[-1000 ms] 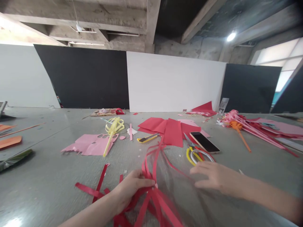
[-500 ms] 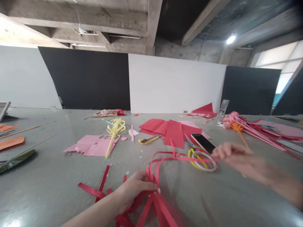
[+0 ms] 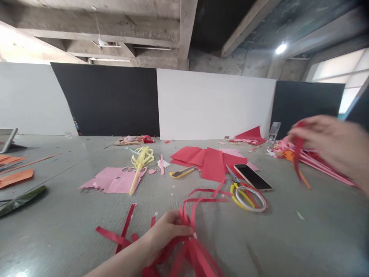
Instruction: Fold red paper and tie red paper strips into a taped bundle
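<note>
My left hand (image 3: 173,231) is closed on a bundle of red paper strips (image 3: 198,254). The strips fan out below its fingers, and several others curve up and away past the thumb. Up on the right, my right hand (image 3: 319,134) is raised off the floor, slightly blurred, pinching a narrow red paper strip (image 3: 298,156) that hangs down. Loose red strips (image 3: 113,234) lie crossed beside my left forearm. The free ends of the bundle's strips reach toward a white tape roll (image 3: 263,200), which lies over scissors with yellow handles (image 3: 235,194).
Beyond the tape are a phone (image 3: 252,177), folded red paper (image 3: 211,163) and a yellow utility knife (image 3: 182,172). A cut pink sheet (image 3: 109,181) and yellow paper ornament (image 3: 138,169) lie left. Pink strips (image 3: 325,167) are piled right. White and black panels (image 3: 216,104) stand behind.
My right hand has risen from beside the tape roll to the upper right, with a red strip hanging from its fingers. My left hand keeps its hold on the bundle.
</note>
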`<move>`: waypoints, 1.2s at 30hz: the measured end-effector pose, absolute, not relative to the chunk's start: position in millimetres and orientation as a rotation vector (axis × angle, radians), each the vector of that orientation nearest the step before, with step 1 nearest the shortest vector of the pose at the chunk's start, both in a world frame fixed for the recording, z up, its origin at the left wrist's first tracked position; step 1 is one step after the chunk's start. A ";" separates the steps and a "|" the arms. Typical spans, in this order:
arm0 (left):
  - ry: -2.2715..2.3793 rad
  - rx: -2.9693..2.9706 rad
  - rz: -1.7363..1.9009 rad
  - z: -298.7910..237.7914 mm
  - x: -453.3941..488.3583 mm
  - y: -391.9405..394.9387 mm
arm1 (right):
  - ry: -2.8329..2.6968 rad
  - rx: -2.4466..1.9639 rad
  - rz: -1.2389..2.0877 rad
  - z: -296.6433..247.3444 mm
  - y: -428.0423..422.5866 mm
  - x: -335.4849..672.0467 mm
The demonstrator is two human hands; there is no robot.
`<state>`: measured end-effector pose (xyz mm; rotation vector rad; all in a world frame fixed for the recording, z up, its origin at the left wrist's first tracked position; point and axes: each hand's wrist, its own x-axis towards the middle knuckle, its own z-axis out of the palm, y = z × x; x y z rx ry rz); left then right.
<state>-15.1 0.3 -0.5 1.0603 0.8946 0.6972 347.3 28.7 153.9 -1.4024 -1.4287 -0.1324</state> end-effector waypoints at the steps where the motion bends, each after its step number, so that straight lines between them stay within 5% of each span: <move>1: 0.901 1.087 0.696 -0.9 -14.8 -0.9 | -1.533 -1.416 -0.035 140.6 25.3 319.7; 5: 0.921 1.206 0.700 -6.8 -11.7 -3.8 | -2.062 -1.298 0.776 82.4 10.3 220.6; 13: 0.972 1.397 0.699 -19.0 -9.0 -3.1 | -2.017 -1.131 1.290 40.2 -1.8 165.7; 36: 0.880 1.280 0.745 -4.1 -7.3 -5.7 | -2.223 -1.306 1.168 34.3 0.4 177.2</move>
